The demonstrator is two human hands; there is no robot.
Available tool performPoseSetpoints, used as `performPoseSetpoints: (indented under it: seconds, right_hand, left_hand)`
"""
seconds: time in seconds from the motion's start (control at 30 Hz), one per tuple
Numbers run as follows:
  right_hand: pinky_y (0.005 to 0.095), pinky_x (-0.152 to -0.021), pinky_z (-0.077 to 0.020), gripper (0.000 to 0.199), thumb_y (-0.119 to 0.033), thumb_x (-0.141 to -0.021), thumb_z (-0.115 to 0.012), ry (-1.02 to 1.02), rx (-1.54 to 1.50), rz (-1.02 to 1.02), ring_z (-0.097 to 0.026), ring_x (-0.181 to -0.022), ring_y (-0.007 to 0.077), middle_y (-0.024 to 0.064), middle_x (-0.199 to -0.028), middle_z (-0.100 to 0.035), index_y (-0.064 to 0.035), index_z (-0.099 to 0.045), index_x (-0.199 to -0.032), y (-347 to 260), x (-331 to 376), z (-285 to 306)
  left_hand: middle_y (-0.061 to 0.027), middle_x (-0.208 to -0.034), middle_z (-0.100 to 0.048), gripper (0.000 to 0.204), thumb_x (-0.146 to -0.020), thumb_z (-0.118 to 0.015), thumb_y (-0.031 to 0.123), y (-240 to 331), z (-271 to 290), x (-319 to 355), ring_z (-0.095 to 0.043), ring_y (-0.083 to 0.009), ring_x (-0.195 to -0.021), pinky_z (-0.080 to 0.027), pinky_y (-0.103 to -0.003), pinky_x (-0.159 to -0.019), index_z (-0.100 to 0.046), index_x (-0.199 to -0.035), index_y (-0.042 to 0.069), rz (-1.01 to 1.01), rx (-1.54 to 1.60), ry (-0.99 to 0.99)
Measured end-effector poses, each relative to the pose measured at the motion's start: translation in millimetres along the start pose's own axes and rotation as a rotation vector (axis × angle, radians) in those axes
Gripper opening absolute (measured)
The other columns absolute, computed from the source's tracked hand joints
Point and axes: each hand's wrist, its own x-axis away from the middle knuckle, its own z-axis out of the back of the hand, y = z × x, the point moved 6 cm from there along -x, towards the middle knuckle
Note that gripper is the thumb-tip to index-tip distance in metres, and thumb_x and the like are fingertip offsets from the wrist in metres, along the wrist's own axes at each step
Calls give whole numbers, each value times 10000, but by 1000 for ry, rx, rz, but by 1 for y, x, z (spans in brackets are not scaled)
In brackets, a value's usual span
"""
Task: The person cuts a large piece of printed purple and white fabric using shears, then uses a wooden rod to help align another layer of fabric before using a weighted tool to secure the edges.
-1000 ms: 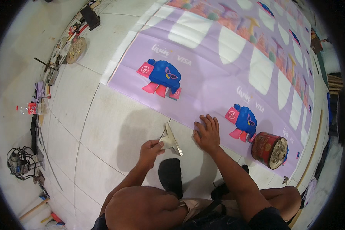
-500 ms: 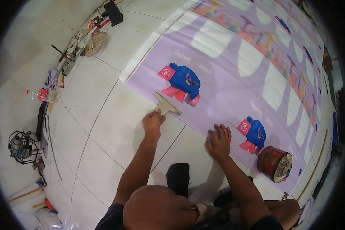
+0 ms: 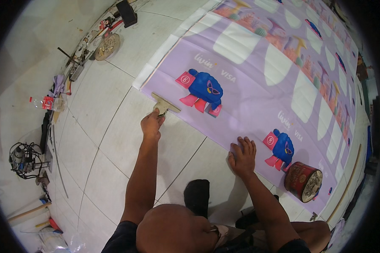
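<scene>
My left hand (image 3: 152, 125) is closed around the narrow end of a wide, flat, beige-grey scraper (image 3: 165, 103). Its broad blade lies along the near-left edge of a printed lilac banner sheet (image 3: 240, 105), close to the sheet's left corner. My right hand (image 3: 243, 157) rests with fingers apart on the same near edge, farther right, and holds nothing. Between and beyond the hands the sheet carries blue and pink cartoon figures. To the right of my right hand a dark red round tin (image 3: 303, 181), its top facing the lower right, stands on the sheet.
White floor tiles (image 3: 114, 168) surround the sheet. Along the left wall lie a plastic bottle (image 3: 50, 103), a round dish of small scraps (image 3: 107, 47), a black box (image 3: 126, 13) and a corded power tool (image 3: 23, 158). A long thin wooden strip (image 3: 346, 181) lies at the right.
My left hand and the scraper have slid left and slightly away along the banner's near edge, toward its left corner. My right hand has stayed in place.
</scene>
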Motion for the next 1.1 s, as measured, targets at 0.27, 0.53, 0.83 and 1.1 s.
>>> performPoseSetpoints:
  seconds: [0.27, 0.53, 0.83, 1.1]
  right_hand:
    - [566, -1116, -247, 336, -213, -796, -652, -8, 1, 15, -394, -1304, 372, 160, -1323, -492, -87, -637, -1107, -2, 0, -3]
    - [516, -1043, -333, 426, -221, -792, -688, -312, -94, -37, -441, -1232, 385, 178, -1315, -482, -84, -587, -1182, -8, -25, 45]
    - [406, -694, -515, 388, -377, -877, -654, -838, -21, 128, -644, -840, 300, 136, -898, -630, -61, -606, -1097, 0, -9, 314]
    - [387, -620, -513, 304, -366, -920, -567, -603, -178, -12, -632, -735, 258, 76, -780, -586, -65, -589, -875, 2, 69, 341]
  left_hand:
    - [-141, -981, -607, 520, -870, -708, 358, 14, 2, 13, -616, -177, -835, -560, -290, -729, -571, -1098, -89, 17, -144, -8]
    - [-38, -913, -590, 416, -926, -641, 345, 24, 22, 91, -531, -101, -761, -432, -250, -580, -580, -1149, 0, -249, -258, -4]
    - [-127, -774, -597, 230, -901, -586, 282, 102, 96, 225, -602, -239, -714, -492, -415, -596, -627, -895, 56, -2, -62, -213]
    - [-140, -774, -620, 189, -900, -607, 213, 163, -52, 316, -590, -278, -731, -479, -436, -657, -640, -955, 35, -856, -1047, -982]
